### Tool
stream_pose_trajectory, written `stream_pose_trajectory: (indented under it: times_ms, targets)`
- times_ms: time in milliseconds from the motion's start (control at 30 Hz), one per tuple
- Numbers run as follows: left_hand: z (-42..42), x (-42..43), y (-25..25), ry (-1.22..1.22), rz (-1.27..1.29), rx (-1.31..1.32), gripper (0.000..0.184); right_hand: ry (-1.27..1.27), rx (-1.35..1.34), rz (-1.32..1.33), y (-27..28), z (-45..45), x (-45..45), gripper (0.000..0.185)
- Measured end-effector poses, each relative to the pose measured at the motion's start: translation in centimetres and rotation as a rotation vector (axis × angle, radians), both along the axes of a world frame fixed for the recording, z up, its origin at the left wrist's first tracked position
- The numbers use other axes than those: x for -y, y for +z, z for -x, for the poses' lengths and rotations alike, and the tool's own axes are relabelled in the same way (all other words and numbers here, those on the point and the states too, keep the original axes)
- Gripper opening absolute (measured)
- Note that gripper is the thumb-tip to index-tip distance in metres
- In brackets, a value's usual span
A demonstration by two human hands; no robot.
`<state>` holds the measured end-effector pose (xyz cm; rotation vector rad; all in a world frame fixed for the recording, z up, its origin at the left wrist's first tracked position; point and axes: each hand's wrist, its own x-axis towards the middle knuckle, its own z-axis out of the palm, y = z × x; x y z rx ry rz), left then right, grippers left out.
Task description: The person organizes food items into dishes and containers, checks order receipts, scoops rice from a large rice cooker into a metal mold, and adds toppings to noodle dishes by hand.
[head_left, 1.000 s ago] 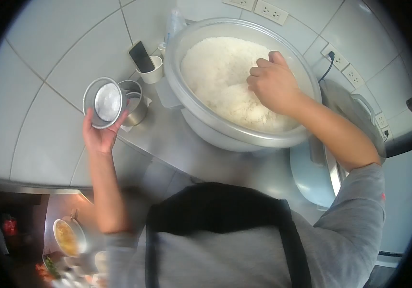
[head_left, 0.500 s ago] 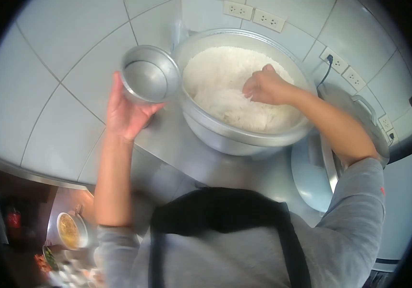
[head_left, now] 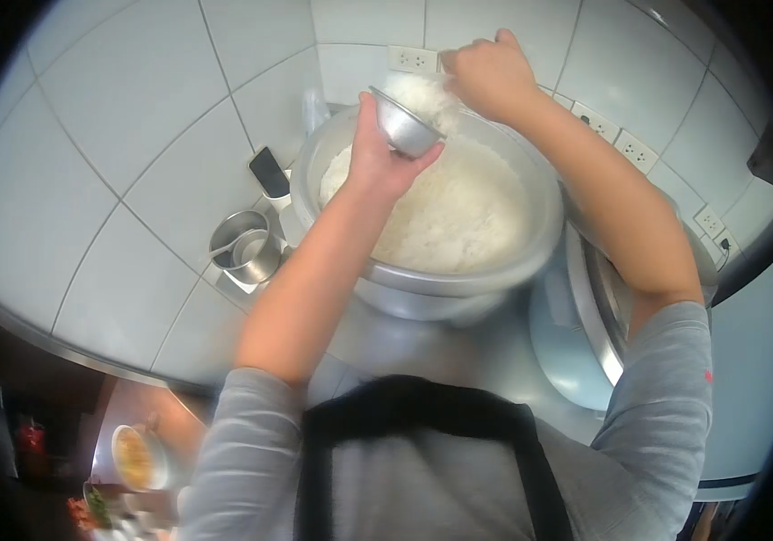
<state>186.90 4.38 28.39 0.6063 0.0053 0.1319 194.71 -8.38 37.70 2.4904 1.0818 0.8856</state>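
My left hand grips a small metal bowl, tilted over the near-left part of a big metal pot. Cooked white rice fills much of that pot. A clump of rice is at the bowl's mouth, partly blurred; whether it rests in the bowl or on a utensil is hard to see. Just right of the clump, my right hand is raised above the pot's far rim with its fingers closed. Whatever those fingers hold is hidden or blends with the rice.
Left of the pot stand a metal container with a smaller cup inside and a phone leaning upright. A large lidded light-blue container is to the right. Wall sockets line the tiles behind. A bowl of yellowish food sits lower left.
My left hand has brought the bowl rightward over the pot and tilted it. My right hand has risen from the rice toward the bowl, and a clump of rice now shows there.
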Motion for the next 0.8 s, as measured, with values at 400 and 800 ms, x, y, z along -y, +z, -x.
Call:
stream_pose_trajectory:
  times_ms: [400,800]
  targets:
    - [-0.4,-0.3,0.0,-0.013,0.034,0.166,0.070,0.277,-1.189,-0.788,-4.7,2.6,2.6,0.031]
    - [1.7,-7.4,-1.2,0.278,-0.266,-0.112,0.059,-0.007,-0.302,0.017,-11.3,-4.2,-1.7,0.021]
